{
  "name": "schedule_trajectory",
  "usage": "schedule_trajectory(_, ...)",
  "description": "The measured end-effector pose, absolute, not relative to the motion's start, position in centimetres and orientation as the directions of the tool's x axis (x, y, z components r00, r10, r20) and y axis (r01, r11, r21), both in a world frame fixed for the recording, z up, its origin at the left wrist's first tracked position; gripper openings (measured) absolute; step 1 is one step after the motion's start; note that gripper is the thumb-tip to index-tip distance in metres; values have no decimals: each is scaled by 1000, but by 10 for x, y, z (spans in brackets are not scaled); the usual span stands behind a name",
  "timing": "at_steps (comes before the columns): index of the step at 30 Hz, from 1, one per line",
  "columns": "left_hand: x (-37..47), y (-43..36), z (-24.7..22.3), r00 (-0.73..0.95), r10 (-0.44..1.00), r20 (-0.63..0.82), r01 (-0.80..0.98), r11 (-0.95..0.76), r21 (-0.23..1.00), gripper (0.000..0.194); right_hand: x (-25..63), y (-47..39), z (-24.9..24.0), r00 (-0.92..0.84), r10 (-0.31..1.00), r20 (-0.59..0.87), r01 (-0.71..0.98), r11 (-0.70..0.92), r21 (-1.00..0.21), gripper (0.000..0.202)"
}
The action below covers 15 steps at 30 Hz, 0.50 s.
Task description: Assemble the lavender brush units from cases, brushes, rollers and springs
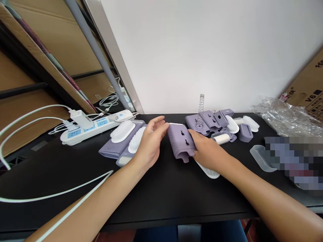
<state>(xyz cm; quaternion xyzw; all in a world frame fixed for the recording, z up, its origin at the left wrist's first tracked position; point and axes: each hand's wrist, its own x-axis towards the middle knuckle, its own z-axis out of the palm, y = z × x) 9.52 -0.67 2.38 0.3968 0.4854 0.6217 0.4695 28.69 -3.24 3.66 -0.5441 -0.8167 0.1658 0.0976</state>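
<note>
Counter with, near its back-left corner, a white power strip bearing plugs and pale cables; crumpled clear plastic wrap toward the back-right corner, before a printed cardboard box; white panel along the back edge.

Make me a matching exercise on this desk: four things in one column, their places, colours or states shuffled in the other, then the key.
Column one
1. Power strip
2. Spring
3. V6 box
4. Right hand

Column two
A. Far right, behind crinkled plastic
B. Gripping a purple case
C. White and blue
D. Upright among purple parts

Right pairs: 1-C, 2-D, 3-A, 4-B
</note>
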Motion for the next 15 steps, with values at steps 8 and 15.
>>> schedule_trajectory(8, 109, -26, 33, -46, 992, -117, -393, 90, 915, 22, 280, -29, 27, -288, 936, 201, 759, 351, -548, 55)
schedule_trajectory(15, 108, -29, 28, 156, 965, -213, -468, 262, 844, 38, 279, -31, 27, -417, 861, 291, 803, 499, -326, 69)
